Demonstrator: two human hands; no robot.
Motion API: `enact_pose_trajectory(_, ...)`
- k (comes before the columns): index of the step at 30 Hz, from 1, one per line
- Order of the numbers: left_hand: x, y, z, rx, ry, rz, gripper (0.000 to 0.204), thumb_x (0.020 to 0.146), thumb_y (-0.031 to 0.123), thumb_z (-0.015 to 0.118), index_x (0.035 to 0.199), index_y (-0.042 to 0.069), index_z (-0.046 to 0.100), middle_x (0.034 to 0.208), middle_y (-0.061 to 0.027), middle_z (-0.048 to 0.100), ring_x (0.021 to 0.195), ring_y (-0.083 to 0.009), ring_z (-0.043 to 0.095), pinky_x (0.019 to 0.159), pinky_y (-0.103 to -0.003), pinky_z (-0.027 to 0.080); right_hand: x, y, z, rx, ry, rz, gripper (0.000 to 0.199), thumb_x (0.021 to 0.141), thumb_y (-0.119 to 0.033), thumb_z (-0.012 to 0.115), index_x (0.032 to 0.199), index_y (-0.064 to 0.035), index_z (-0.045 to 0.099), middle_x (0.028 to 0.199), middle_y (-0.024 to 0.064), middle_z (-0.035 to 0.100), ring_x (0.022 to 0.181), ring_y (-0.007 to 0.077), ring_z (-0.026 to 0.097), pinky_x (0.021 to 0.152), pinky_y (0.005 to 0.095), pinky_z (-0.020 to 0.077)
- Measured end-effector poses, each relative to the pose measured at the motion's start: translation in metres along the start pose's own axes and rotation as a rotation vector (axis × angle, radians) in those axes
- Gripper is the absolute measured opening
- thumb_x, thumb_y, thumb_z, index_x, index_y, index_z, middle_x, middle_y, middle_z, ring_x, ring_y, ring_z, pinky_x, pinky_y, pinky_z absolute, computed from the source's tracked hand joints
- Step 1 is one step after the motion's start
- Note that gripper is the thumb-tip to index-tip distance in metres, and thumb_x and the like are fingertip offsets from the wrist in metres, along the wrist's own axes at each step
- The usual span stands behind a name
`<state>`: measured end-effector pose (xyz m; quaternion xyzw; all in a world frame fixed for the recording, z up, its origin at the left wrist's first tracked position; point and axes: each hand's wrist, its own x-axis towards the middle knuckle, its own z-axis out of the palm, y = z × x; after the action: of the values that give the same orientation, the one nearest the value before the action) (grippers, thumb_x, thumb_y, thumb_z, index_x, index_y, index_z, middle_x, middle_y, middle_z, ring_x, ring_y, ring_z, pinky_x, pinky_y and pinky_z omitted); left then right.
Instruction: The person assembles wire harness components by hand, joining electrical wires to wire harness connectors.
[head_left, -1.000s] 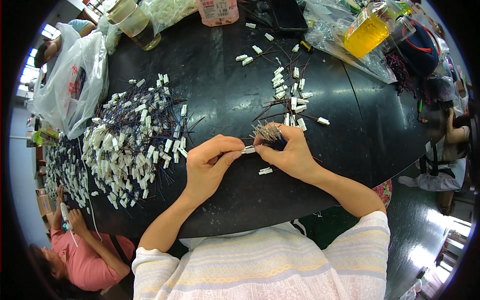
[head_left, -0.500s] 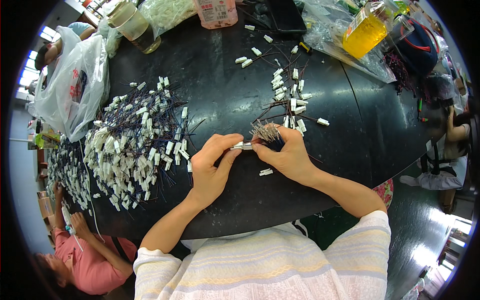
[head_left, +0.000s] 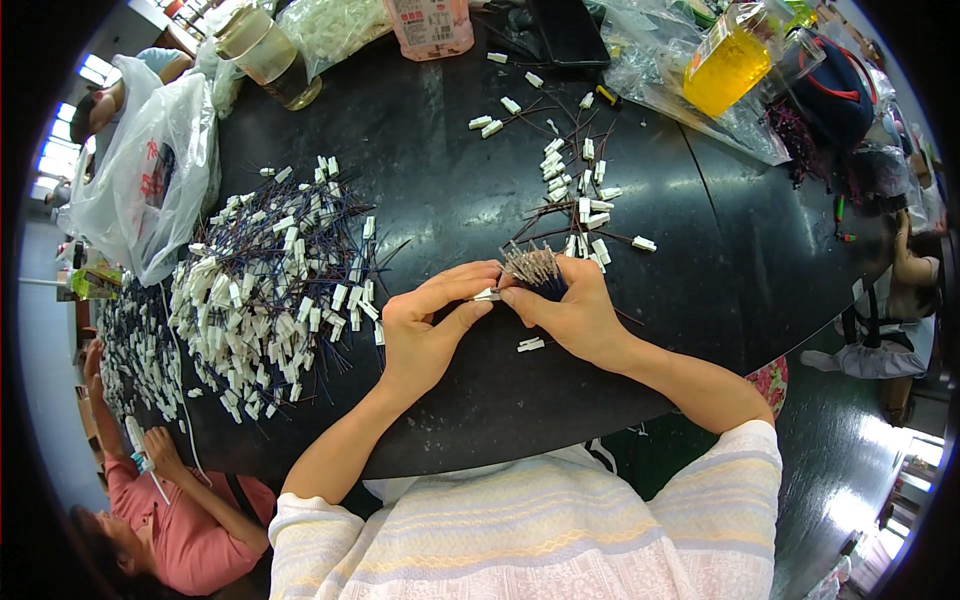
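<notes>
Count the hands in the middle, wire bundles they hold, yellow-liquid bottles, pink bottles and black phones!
Left hand and right hand: 2
Wire bundle: 1
Yellow-liquid bottle: 1
Pink bottle: 1
Black phone: 1
Total: 6

Looks like an assembly workshop: has a black table (head_left: 440,190) heaped with wired white connectors (head_left: 220,310), edged with bags (head_left: 120,205) and bottles (head_left: 730,65), seats a co-worker (head_left: 212,535) with a corded tool (head_left: 136,435) at the same table, and shows a shiny green floor (head_left: 805,440) beyond.
</notes>
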<state>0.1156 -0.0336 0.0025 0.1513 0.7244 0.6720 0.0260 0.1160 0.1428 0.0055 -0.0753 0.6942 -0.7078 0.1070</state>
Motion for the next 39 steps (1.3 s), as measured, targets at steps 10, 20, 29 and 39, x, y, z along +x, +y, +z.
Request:
enact_pose_trajectory(10,0.003,0.003,-0.001,0.018,-0.012,0.042,0.018,0.074,-0.002,0.064,0.092,-0.003,0.065,0.103,-0.0155,0.063,0.100,-0.0226,0.059,0.087,-0.030,0.044,0.003,-0.012,-0.006,0.171,-0.050,0.114,0.009,0.080,-0.007,0.060,0.086,-0.0003,0.059,0.061,0.0000,0.054,0.052,0.0048,0.047,0.048,0.0185,0.0344)
enact_pose_trajectory(20,-0.006,0.010,0.005,-0.161,-0.005,-0.168,0.014,0.082,-0.002,0.058,0.095,-0.004,0.061,0.095,-0.0143,0.063,0.087,-0.0147,0.060,0.077,-0.026,0.048,-0.002,-0.018,0.003,0.209,-0.032,0.093,0.009,0.081,-0.008,0.061,0.085,-0.0005,0.059,0.062,0.0004,0.055,0.057,0.0053,0.049,0.052,0.0198,0.0377)
enact_pose_trajectory(29,-0.007,0.066,-0.066,0.695,0.371,0.197,0.011,0.076,-0.002,0.059,0.086,0.002,0.060,0.084,-0.0085,0.065,0.074,-0.0163,0.061,0.070,-0.027,0.046,0.006,-0.020,-0.018,0.326,0.082,0.090,0.011,0.081,-0.011,0.062,0.086,-0.0020,0.059,0.056,0.0013,0.050,0.046,0.0046,0.040,0.040,0.0191,0.0242)
enact_pose_trajectory(39,-0.010,0.076,-0.042,0.836,0.116,0.200,0.027,0.065,-0.001,0.067,0.091,0.002,0.062,0.104,-0.0149,0.058,0.101,-0.0325,0.053,0.089,-0.041,0.039,0.009,-0.021,-0.031,0.485,-0.016,0.163,0.012,0.081,-0.013,0.055,0.080,-0.0039,0.047,0.054,0.0064,0.051,0.038,0.0023,0.028,0.035,0.0200,0.0187)
